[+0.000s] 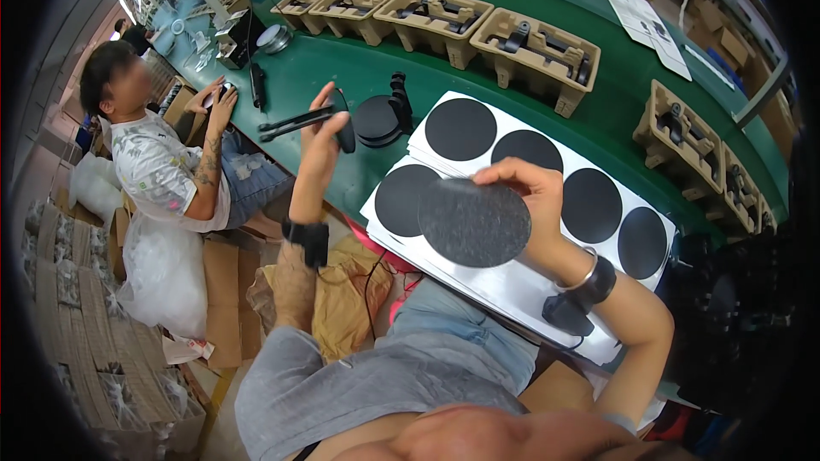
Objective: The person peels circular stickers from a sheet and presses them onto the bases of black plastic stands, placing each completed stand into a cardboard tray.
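Black round pad (474, 222) is pinched flat by right hand (534, 192) above the white sheet (512, 286) of like discs, while left hand (323, 141) is closed on a black stand (303, 122) raised over the green counter (342, 77), keeping both parts within reach.

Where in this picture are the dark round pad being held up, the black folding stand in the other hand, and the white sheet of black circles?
Dark round pad (474, 222), head view, middle of its face.
Black folding stand (295, 124), head view, on its long legs.
White sheet of black circles (512, 286), head view, bare white lower margin.
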`<action>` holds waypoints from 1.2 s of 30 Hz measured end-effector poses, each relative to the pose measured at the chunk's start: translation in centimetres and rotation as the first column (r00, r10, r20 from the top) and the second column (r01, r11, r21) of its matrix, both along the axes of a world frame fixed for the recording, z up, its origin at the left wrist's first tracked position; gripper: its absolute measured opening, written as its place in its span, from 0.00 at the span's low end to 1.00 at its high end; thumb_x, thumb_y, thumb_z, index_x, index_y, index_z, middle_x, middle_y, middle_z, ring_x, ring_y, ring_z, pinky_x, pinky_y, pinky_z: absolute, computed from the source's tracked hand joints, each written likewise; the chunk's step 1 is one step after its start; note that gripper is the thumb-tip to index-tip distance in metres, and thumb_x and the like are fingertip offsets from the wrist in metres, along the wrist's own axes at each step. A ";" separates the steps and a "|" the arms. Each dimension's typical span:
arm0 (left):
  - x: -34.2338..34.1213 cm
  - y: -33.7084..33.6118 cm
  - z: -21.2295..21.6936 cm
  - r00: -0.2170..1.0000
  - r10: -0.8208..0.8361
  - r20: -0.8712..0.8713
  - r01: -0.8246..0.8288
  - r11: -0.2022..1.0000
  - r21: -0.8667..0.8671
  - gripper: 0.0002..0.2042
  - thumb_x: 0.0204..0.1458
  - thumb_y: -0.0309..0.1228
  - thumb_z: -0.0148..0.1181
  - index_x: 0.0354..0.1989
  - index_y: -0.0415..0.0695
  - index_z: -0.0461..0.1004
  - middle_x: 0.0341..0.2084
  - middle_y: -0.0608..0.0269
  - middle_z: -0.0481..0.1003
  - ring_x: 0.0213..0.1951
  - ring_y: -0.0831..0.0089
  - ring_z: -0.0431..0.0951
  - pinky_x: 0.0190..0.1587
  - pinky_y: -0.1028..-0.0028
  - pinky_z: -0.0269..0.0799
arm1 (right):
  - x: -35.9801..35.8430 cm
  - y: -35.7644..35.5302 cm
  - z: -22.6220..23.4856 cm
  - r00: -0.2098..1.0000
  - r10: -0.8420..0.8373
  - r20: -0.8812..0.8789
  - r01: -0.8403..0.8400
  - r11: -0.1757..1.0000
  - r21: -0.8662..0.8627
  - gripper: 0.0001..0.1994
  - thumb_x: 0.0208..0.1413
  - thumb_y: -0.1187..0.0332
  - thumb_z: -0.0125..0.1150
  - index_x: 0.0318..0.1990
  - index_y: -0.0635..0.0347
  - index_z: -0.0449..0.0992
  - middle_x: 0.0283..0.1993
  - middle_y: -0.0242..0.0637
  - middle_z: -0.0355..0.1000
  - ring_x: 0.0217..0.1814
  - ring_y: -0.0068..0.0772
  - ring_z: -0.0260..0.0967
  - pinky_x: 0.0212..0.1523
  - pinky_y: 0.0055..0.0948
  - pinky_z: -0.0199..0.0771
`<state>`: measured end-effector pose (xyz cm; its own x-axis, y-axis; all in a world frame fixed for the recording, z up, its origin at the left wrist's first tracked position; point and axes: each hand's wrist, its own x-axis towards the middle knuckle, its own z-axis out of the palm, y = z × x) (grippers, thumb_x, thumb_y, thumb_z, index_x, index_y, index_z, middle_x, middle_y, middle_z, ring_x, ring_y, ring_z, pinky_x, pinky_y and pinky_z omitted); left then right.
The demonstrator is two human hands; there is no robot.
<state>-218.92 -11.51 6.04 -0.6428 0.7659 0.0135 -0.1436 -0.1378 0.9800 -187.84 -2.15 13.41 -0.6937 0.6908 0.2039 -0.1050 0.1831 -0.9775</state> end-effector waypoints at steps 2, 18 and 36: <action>4.5 -1.5 3.5 0.891 -0.186 0.415 0.051 0.948 0.315 0.29 0.53 0.40 0.56 0.64 0.50 0.58 0.57 0.56 0.63 0.53 0.56 0.70 0.53 0.58 0.68 | 0.2 -0.3 0.2 0.999 -0.009 0.049 0.008 1.000 0.021 0.06 0.44 0.80 0.69 0.32 0.65 0.80 0.28 0.33 0.78 0.30 0.19 0.74 0.34 0.17 0.73; 17.8 -3.1 5.5 0.930 -0.316 0.186 0.215 0.881 0.422 0.49 0.51 0.73 0.26 0.70 0.43 0.41 0.63 0.40 0.56 0.58 0.51 0.67 0.58 0.59 0.65 | 0.0 -2.1 0.3 0.938 0.343 0.053 -0.269 0.815 -0.514 0.14 0.62 0.66 0.55 0.30 0.69 0.76 0.21 0.34 0.73 0.21 0.18 0.68 0.24 0.18 0.68; 17.0 -3.1 5.0 0.944 -0.296 0.143 0.218 0.889 0.403 0.51 0.49 0.74 0.29 0.69 0.40 0.42 0.64 0.39 0.55 0.59 0.63 0.66 0.61 0.66 0.60 | -1.2 -2.8 -1.0 0.960 0.273 0.071 -0.206 0.851 -0.483 0.15 0.59 0.60 0.61 0.30 0.66 0.77 0.20 0.31 0.72 0.21 0.15 0.68 0.23 0.16 0.67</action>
